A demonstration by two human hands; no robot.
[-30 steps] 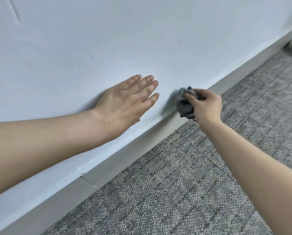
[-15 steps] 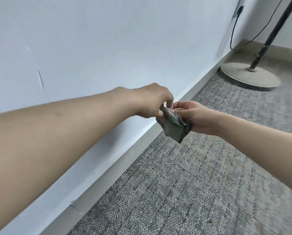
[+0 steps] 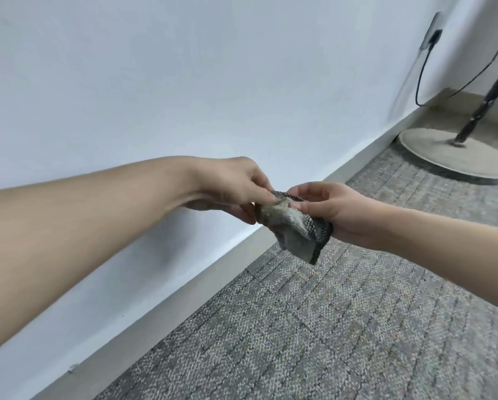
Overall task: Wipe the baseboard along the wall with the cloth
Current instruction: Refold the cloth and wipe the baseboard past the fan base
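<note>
The fingers [image 3: 257, 184] of the left hand [image 3: 227, 183] pinch one end of the crumpled grey cloth [image 3: 292, 226], and the right hand [image 3: 340, 210] curls its fingers round the other end. A dark-edged corner hangs below them. The cloth is held in the air, clear of the grey baseboard [image 3: 155, 324], which runs below and behind the left fingers along the white wall [image 3: 213, 82], above the carpet [image 3: 328, 327].

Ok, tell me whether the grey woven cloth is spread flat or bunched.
Bunched. The grey woven cloth hangs crumpled between the left hand and right hand, both pinching it.
</note>
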